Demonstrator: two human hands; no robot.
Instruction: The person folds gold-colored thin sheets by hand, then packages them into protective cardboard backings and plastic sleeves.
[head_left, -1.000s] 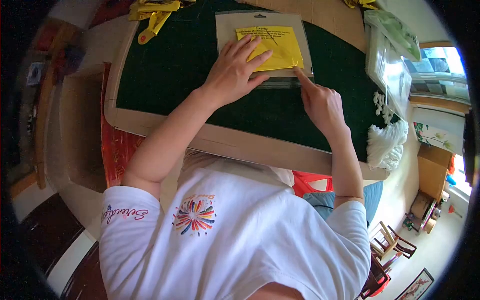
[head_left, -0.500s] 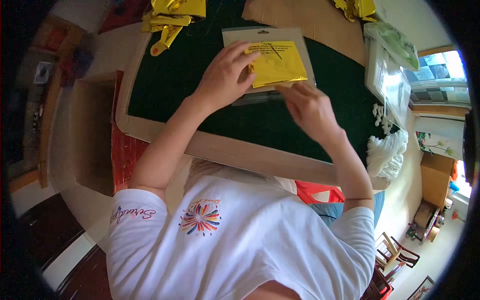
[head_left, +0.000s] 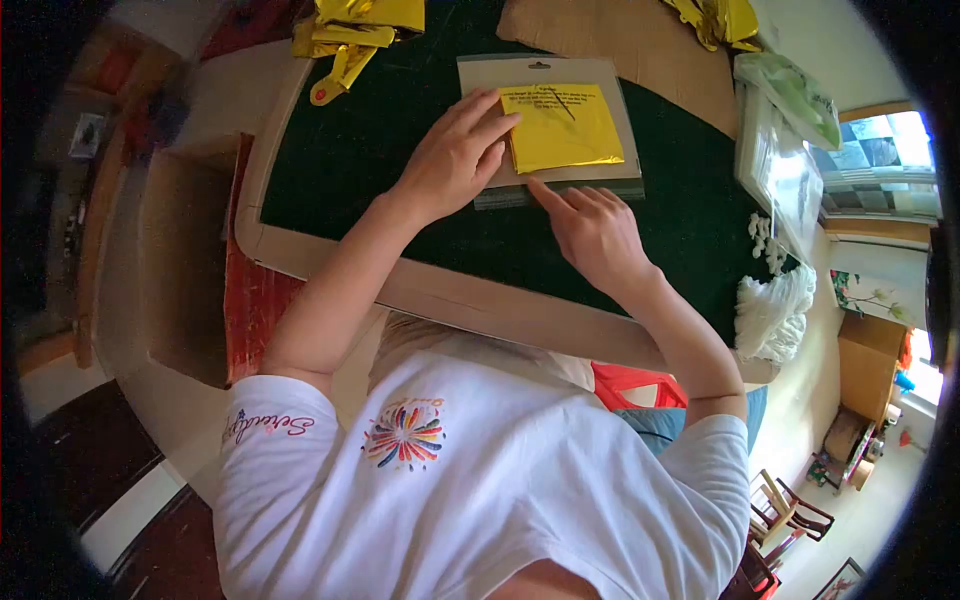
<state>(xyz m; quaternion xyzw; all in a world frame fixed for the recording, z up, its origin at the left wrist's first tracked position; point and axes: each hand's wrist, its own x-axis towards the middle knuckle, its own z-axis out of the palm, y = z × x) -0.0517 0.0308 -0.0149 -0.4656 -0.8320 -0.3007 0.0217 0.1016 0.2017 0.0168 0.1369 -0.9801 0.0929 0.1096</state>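
Note:
A folded golden-yellow foil packet with dark printed text lies on a pale backing card inside a clear plastic sleeve with a hang hole at its top. My left hand rests over the sleeve's left side, fingers apart, their tips at the foil packet's left edge. Along the lower edge, one outstretched digit of my right hand touches the sleeve just below the packet. The other fingers of that hand are loosely bent, and nothing shows in them. A clear strip of the sleeve reaches below the card.
Dark green cloth covers the table. Crumpled gold foil lies at the back left, more gold foil at the back right. Cardboard sits behind the sleeve. Plastic bags and white stringy material occupy the right edge.
My right hand has shifted left and down, with one digit now stretched toward the sleeve's lower edge. The packet appears flatter on the card. My left hand stays at its left side.

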